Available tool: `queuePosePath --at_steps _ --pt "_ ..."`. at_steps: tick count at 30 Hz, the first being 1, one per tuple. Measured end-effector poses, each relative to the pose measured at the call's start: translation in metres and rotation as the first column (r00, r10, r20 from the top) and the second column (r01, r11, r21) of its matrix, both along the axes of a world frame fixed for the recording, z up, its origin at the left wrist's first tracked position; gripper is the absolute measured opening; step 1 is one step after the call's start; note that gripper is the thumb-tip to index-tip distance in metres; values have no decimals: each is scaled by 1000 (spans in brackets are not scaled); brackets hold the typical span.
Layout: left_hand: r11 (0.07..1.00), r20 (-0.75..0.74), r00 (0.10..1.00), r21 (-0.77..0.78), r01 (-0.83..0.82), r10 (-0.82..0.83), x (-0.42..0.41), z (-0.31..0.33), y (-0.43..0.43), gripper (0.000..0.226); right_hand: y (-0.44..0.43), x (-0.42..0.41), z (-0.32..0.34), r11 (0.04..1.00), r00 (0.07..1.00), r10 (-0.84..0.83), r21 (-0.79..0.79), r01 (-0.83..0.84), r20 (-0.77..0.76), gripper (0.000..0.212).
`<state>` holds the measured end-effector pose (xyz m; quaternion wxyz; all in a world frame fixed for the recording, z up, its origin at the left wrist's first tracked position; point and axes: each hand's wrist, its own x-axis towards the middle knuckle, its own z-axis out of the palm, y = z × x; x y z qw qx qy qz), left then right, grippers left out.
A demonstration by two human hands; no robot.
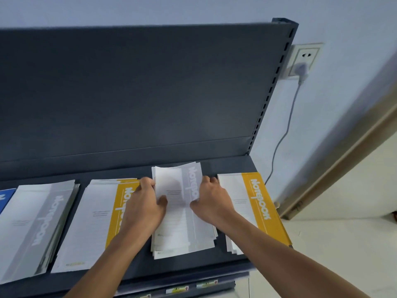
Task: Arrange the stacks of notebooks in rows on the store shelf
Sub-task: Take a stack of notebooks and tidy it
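Note:
A stack of white and grey notebooks (182, 224) lies on the dark grey shelf (137, 269), slightly fanned out. My left hand (144, 203) grips its left edge, thumb on top. On the stack's right edge my right hand (211, 201) grips it, thumb on the cover. To the left lies a yellow-striped stack (94, 222), partly hidden by my left forearm. Another yellow-striped stack (253, 203) sits at the right end. Further left there is a grey-striped stack (36, 224), and a blue one (5, 196) shows at the frame edge.
The shelf's dark back panel (139, 93) rises behind the stacks. A slotted upright (272, 87) closes the right side. A wall socket with a plug and cable (300, 67) is on the wall to the right. Lower shelves with price labels (178, 289) show below.

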<state>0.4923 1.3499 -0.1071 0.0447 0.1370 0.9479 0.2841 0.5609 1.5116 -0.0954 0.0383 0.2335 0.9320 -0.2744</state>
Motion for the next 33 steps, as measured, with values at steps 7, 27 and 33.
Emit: queuePosePath --at_steps 7,27,33 --pt "996 -12 998 -64 -56 55 8 -1 4 35 1 -1 -3 998 998 63 6 -63 12 73" --pt "985 -27 999 -170 -38 34 31 -6 -4 48 3 10 -6 988 988 153 30 -154 38 62" --pt "988 -37 999 -151 -34 29 30 7 -24 43 -11 -1 4 973 984 178 154 -172 -27 55"
